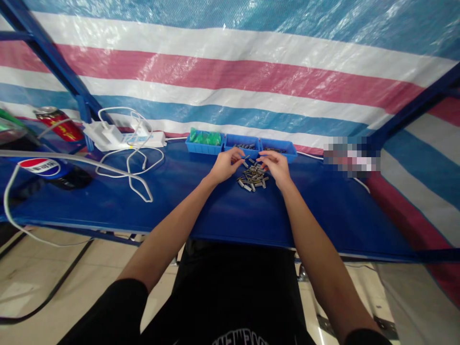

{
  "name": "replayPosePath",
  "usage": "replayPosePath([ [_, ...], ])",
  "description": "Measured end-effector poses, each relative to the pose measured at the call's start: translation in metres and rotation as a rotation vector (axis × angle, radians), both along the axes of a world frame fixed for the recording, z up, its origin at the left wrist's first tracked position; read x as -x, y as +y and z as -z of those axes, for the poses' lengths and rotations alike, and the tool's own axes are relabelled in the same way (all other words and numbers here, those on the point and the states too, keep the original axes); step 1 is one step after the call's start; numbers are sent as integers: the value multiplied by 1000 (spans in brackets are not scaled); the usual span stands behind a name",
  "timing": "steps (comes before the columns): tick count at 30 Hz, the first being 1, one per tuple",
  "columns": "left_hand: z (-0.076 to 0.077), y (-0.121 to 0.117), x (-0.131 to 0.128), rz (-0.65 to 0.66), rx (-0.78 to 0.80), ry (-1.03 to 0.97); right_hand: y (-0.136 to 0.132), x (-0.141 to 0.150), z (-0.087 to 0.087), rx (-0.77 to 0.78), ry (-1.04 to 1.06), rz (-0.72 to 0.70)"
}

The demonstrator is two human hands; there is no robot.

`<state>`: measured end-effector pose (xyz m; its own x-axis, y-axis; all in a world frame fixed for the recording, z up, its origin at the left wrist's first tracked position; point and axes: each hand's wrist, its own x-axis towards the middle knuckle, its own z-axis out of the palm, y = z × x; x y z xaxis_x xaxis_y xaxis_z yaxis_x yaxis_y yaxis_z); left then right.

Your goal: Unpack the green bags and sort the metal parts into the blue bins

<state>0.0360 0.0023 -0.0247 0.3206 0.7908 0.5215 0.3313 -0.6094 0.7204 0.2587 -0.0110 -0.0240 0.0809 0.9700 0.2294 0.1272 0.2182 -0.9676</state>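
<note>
A small metal piece (247, 157) is pinched at the fingertips of the left hand (226, 165). The right hand's (278, 167) fingers are curled toward it — whether anything is gripped there cannot be told. Between the hands, a loose metal pile (252, 178) is spread on the blue table (237, 218) — before the bins (204, 147).

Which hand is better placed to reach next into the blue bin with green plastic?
Probably the left hand: it is nearer that blue bin; the right hand is near the rightmost bin.
</note>
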Motion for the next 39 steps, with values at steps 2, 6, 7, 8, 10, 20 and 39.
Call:
replayPosePath([
  [2,-2,-3,-1,9,1,-51,-3,2,-3,19,-13,-63],
  [6,-4,-6,-2,15,23,-69,-9,5,-6,44,-7,-139],
  [7,-4,-6,-2,18,27,-63,-10,6,-6,48,-7,-152],
  [8,-4,-6,-2,23,28,-55,-10,6,-7,52,-7,-163],
  [10,-3,-6,-2,41,22,-29,-12,7,-7,57,-10,-179],
  [20,-1,-7,-4,83,-38,24,-10,8,-2,63,37,-192],
  [39,6,-8,-6,178,-156,388,11,-16,6,-69,62,289],
])
